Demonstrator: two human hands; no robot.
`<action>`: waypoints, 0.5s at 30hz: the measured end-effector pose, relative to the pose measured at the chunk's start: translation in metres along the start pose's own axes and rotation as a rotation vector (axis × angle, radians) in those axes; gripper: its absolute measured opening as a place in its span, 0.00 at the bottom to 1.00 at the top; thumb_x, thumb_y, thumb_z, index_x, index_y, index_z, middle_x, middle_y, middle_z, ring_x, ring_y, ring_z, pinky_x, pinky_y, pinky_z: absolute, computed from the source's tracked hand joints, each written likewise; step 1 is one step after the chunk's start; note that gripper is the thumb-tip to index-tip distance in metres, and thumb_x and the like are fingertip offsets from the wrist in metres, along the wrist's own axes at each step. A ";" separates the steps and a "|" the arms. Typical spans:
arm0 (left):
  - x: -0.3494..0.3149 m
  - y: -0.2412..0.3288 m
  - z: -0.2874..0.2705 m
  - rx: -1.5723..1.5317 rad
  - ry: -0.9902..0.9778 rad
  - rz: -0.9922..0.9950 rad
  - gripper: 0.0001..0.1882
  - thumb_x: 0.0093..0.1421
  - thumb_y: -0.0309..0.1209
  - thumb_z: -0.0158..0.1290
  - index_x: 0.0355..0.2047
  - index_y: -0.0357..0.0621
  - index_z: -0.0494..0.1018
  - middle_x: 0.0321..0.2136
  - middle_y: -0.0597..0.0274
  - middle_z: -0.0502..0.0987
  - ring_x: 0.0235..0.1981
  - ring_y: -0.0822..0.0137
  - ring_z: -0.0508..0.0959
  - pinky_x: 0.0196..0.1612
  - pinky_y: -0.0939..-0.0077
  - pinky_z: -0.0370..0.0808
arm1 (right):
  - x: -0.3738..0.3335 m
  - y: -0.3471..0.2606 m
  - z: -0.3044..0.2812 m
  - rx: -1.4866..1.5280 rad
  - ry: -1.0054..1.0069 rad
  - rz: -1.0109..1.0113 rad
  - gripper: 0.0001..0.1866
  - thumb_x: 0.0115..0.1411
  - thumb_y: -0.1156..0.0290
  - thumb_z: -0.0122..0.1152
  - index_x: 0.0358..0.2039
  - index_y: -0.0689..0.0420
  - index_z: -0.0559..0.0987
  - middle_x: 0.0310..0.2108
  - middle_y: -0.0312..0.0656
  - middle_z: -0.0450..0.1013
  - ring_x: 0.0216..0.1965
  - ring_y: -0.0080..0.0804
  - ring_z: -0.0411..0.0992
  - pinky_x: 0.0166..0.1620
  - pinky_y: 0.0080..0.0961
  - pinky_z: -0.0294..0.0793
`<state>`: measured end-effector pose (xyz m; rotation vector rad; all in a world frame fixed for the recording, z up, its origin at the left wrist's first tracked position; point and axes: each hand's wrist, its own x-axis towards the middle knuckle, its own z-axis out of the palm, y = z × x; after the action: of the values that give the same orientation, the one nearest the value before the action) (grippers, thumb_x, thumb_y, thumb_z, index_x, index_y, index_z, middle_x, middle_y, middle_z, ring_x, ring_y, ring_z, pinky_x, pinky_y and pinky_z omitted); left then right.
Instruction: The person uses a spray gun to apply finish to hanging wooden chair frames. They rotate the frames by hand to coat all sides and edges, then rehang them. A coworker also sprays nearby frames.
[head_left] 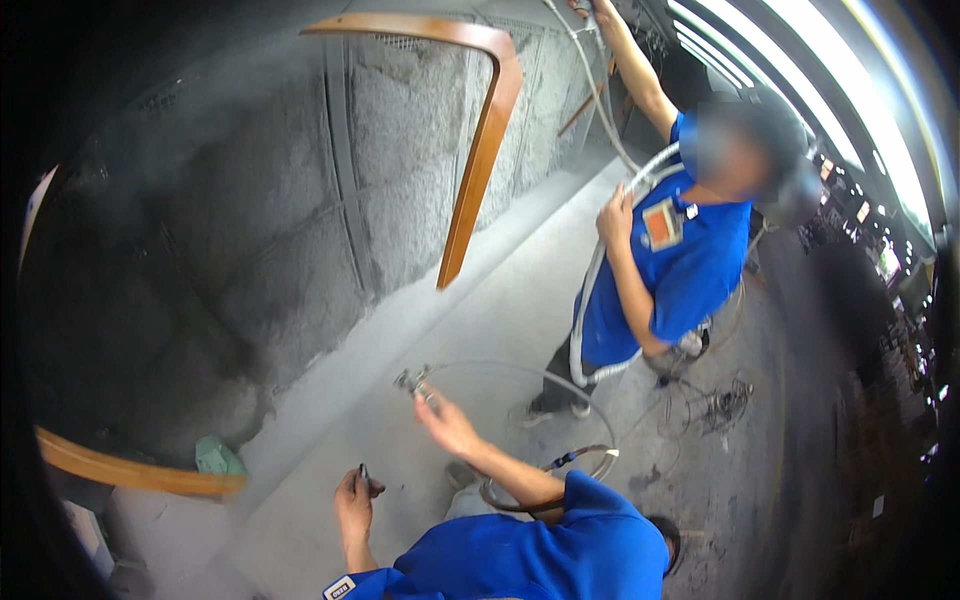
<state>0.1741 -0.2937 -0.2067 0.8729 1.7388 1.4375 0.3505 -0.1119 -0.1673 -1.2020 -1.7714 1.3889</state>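
Blue sleeves bring our arms in from six o'clock. Our right hand (450,425), just below centre, is curled round a metal spray gun (412,380); its pale hose (583,390) loops out toward four o'clock. Our left hand (354,508), at seven o'clock, pinches a small dark object (364,474) we cannot identify. At twelve o'clock we see a bent wooden frame (490,130), its lower end well clear of the gun, with pale floor (500,310) giving us room between. Another wooden piece (140,471) edges in at eight o'clock, a green lump (218,456) against its rim. Toward two o'clock, a co-worker (690,265) limits our space; the grey wall (270,240) bounds it from nine to twelve.
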 end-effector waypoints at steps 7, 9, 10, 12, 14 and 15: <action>-0.101 -0.023 -0.113 0.155 -0.121 -0.226 0.18 0.72 0.31 0.43 0.51 0.29 0.75 0.32 0.52 0.85 0.32 0.67 0.84 0.36 0.74 0.78 | -0.137 0.024 0.073 0.125 0.011 0.337 0.37 0.69 0.35 0.46 0.61 0.56 0.72 0.32 0.39 0.76 0.22 0.24 0.69 0.26 0.27 0.70; -0.117 -0.032 -0.135 0.119 -0.043 -0.257 0.18 0.73 0.31 0.43 0.52 0.29 0.74 0.32 0.53 0.85 0.33 0.67 0.85 0.35 0.75 0.78 | -0.167 0.028 0.087 0.176 -0.074 0.478 0.36 0.69 0.34 0.46 0.56 0.56 0.74 0.33 0.39 0.76 0.20 0.23 0.67 0.22 0.26 0.68; -0.122 -0.034 -0.142 0.091 -0.029 -0.243 0.19 0.73 0.31 0.43 0.53 0.29 0.74 0.32 0.53 0.85 0.33 0.67 0.85 0.36 0.75 0.78 | -0.176 0.028 0.090 0.195 -0.090 0.497 0.36 0.68 0.33 0.46 0.53 0.57 0.74 0.33 0.39 0.76 0.19 0.22 0.66 0.21 0.25 0.66; -0.123 -0.041 -0.153 0.068 0.004 -0.251 0.19 0.72 0.31 0.43 0.55 0.30 0.73 0.32 0.53 0.85 0.33 0.67 0.85 0.36 0.76 0.78 | -0.188 0.029 0.097 0.235 -0.085 0.504 0.36 0.68 0.33 0.46 0.51 0.57 0.75 0.32 0.39 0.75 0.18 0.21 0.65 0.19 0.24 0.64; -0.125 -0.044 -0.159 0.068 0.000 -0.258 0.20 0.72 0.31 0.43 0.56 0.30 0.73 0.33 0.53 0.85 0.34 0.67 0.85 0.36 0.75 0.79 | -0.193 0.027 0.103 0.264 -0.099 0.482 0.35 0.68 0.34 0.46 0.50 0.57 0.75 0.29 0.38 0.74 0.18 0.20 0.65 0.19 0.24 0.64; -0.125 -0.044 -0.161 0.076 0.032 -0.301 0.20 0.72 0.32 0.43 0.57 0.30 0.72 0.33 0.52 0.85 0.35 0.67 0.85 0.36 0.75 0.79 | -0.194 0.025 0.106 0.225 -0.076 0.452 0.35 0.69 0.34 0.46 0.48 0.58 0.75 0.27 0.38 0.73 0.17 0.20 0.64 0.19 0.24 0.63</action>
<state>0.0999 -0.4886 -0.2166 0.5976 1.8684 1.1989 0.3495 -0.3311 -0.2060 -1.4970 -1.3903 1.8543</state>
